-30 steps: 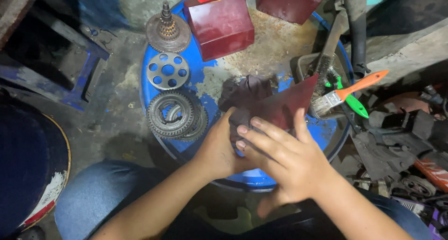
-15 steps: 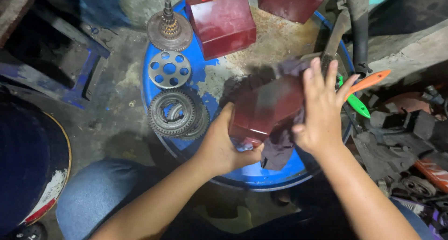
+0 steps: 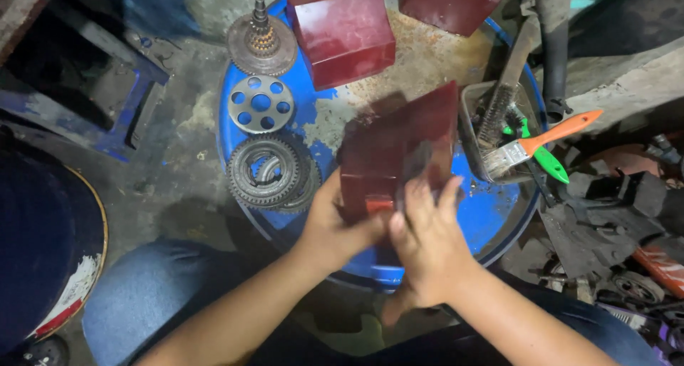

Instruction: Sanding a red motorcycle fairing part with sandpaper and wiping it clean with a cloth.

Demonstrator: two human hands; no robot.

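Observation:
I hold a dark red boxy plastic cover point(image 3: 399, 149) over the blue drum top point(image 3: 491, 209). My left hand point(image 3: 335, 220) grips its lower left edge. My right hand point(image 3: 427, 231) presses a dark rag against its front face, fingers spread upward. The cover is blurred by motion. A second dark red cover point(image 3: 342, 31) lies farther back on the drum, and a third point(image 3: 449, 3) sits at the drum's far edge.
Left on the drum lie a toothed gear ring point(image 3: 267, 172), a perforated disc point(image 3: 260, 104) and a gear with a shaft point(image 3: 260, 42). A clear tub point(image 3: 474, 134) holds a wire brush and an orange-handled paintbrush point(image 3: 545, 138). Dark scrap parts point(image 3: 613, 216) crowd the right.
The red cover has been turned in my hands. My right hand slid from its upper right edge down to its front face, with the rag.

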